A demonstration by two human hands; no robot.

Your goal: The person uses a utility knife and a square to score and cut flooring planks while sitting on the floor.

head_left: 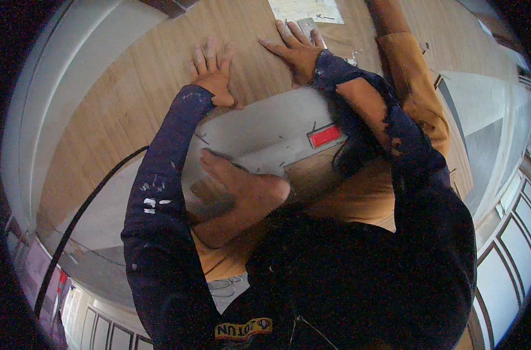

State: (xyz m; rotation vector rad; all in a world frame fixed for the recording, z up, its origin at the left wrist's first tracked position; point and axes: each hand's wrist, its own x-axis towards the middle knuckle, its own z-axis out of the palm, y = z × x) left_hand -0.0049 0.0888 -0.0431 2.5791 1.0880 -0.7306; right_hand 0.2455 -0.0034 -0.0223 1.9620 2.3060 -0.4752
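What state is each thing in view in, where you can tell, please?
Left hand: palm down, fingers spread, on the wood-grain surface.
Right hand: palm down, fingers spread, same surface.
Left sleeve: marked white.
Right sleeve: gaping, forearm bared.
Black cable: curved.
Foot: bare.

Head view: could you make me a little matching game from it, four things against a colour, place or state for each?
1. Left hand
2. Cable
3. Foot
4. Trousers

A. orange
B. shoeless
C. fingers spread on the wood-grain surface
D. black

Pairs: 1-C, 2-D, 3-B, 4-A.
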